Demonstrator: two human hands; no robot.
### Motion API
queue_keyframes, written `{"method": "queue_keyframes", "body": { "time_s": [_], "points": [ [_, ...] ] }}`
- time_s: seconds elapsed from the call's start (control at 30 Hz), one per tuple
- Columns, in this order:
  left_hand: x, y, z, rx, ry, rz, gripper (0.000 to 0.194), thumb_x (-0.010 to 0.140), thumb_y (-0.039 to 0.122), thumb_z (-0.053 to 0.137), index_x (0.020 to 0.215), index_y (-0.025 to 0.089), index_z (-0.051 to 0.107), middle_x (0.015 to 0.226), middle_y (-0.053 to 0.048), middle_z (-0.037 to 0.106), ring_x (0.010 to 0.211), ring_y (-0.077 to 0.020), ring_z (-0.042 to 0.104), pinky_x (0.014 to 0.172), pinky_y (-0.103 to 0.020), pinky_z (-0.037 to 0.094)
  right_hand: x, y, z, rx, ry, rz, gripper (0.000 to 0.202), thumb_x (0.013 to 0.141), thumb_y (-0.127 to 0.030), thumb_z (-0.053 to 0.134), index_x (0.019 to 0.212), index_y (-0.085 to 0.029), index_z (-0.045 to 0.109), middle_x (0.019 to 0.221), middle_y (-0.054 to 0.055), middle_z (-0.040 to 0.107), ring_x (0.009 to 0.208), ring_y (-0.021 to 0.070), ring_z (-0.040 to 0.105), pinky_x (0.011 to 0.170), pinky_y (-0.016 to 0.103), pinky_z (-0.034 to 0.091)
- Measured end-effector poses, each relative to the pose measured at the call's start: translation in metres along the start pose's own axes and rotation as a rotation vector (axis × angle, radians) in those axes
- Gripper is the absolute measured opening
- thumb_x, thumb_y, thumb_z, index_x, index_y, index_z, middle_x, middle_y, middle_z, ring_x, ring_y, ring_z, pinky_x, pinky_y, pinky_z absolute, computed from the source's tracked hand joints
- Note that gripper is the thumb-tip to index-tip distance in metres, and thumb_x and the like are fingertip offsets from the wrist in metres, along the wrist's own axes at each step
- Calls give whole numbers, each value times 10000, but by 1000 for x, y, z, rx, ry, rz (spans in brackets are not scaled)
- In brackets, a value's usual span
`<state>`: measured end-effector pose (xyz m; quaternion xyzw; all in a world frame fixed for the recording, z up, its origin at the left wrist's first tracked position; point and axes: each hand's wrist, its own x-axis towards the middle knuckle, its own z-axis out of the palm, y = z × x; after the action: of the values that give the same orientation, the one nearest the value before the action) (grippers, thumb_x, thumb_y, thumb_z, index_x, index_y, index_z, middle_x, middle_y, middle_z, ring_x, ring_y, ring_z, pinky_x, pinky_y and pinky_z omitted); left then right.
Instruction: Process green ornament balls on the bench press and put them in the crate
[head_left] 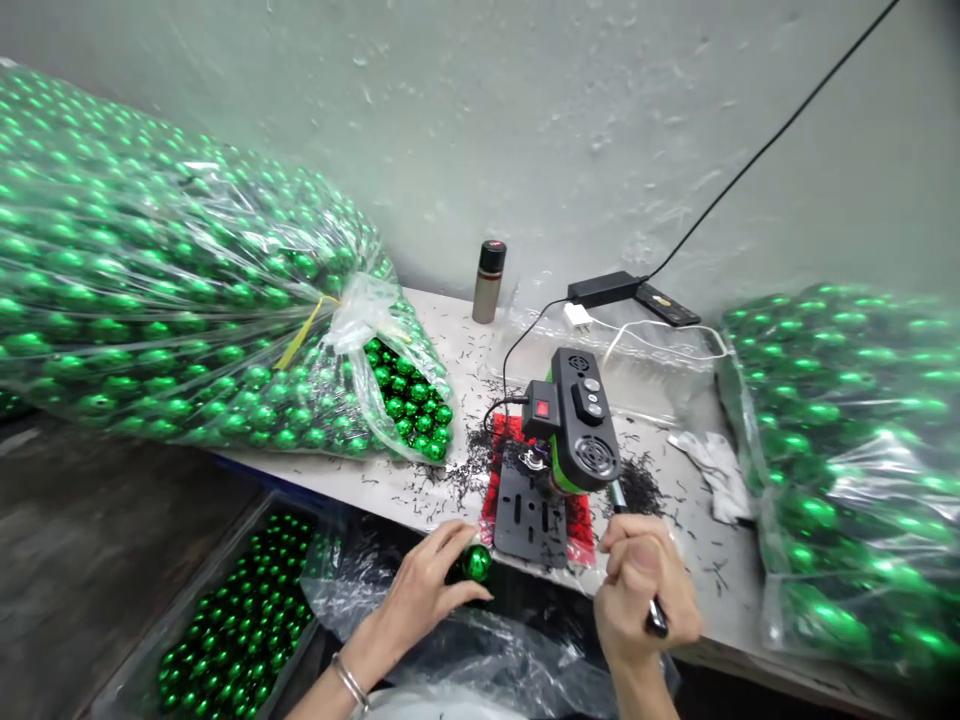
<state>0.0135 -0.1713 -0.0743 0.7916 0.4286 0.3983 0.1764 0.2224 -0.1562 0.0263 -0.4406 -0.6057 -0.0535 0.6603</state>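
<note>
My left hand [429, 580] is at the table's front edge, thumb and fingers spread. A shiny green ball [476, 563] sits between their tips, seemingly apart from both. My right hand [646, 585] is wrapped around the black lever handle [657, 620] of a small bench drill press [586, 420]. The drill press has a black and green head and a slotted black base plate [531, 510], which lies over a red sheet [581, 525]. The area under the drill head is partly hidden.
Large clear bags of green balls stand left [187, 290] and right [847, 450]. A crate [236, 610] of balls is below left. Clear plastic [480, 660] hangs before the table. A bottle [489, 282], power adapter [602, 289], white cloth [716, 470] and black shavings [637, 485] are on the table.
</note>
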Motion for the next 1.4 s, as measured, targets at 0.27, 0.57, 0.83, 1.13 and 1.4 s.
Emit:
{"method": "queue_keyframes", "body": {
  "time_s": [0.27,0.57,0.83,1.13,1.4],
  "points": [
    [80,-28,-31,564,211,-173,310,942,298,564,1208,145,611,1103,-159,678,1023,-301,619,864,-436,496,-6,4,-2,6,-32,-21,323,895,-37,432,603,-176,417,611,-20,488,558,89,487,513,255,338],
    [93,-32,-38,17,160,-419,418,861,449,631,1184,191,567,1108,-105,662,820,-224,671,708,-351,521,-12,9,-2,-10,-64,-33,306,897,-49,424,623,-186,416,637,-8,500,599,97,511,536,260,361],
    [77,3,3,-977,-77,-806,584,778,501,711,1263,192,609,951,-49,673,748,-138,653,638,-237,527,-12,8,-4,2,-95,-16,279,908,-85,430,650,-191,431,660,-3,506,607,105,498,561,270,376],
    [84,8,42,-308,-151,-473,404,858,378,633,1212,186,664,955,-55,747,742,-180,665,706,-310,560,-10,8,-7,25,-138,-36,235,904,-91,423,694,-192,452,688,6,515,622,110,487,563,268,359],
    [94,19,46,78,-211,-217,285,819,266,697,1087,170,702,1096,-99,719,1002,-268,682,915,-400,543,-12,9,-8,14,-152,-46,236,906,-84,412,697,-191,439,703,8,500,617,103,449,570,270,346]
  ]
}}
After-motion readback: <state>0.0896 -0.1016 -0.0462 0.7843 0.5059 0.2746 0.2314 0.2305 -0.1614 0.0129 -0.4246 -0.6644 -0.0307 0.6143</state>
